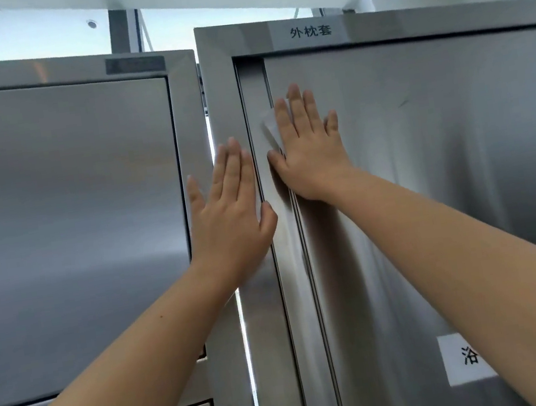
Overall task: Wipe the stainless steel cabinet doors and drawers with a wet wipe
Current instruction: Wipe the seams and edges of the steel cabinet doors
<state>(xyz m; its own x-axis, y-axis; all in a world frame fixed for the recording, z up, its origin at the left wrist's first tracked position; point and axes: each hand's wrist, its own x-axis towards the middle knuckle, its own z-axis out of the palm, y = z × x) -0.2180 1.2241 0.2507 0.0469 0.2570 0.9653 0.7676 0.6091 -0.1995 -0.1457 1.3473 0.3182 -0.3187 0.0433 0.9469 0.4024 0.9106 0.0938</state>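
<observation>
Steel fills my view: a left door (pixel 65 214) and a right door (pixel 441 144) on two cabinets, with a narrow bright gap (pixel 240 310) between them. My forearms cross the lower half and cover much of both fronts. The left hand (pixel 230 215) lies flat on the upright frame (pixel 221 89) beside the right door, fingers straight and together, holding nothing. The right hand (pixel 311 155) is flat too, fingers spread, pressing the wet wipe (pixel 269 130) against the right door near its left edge; only a pale corner shows past the forefinger, the rest is under the palm. A top label (pixel 310 31) reads 外枕套. A lower label (pixel 467 357) is cut off by my right arm. A dark plate (pixel 135 64) on the left cabinet is unreadable
</observation>
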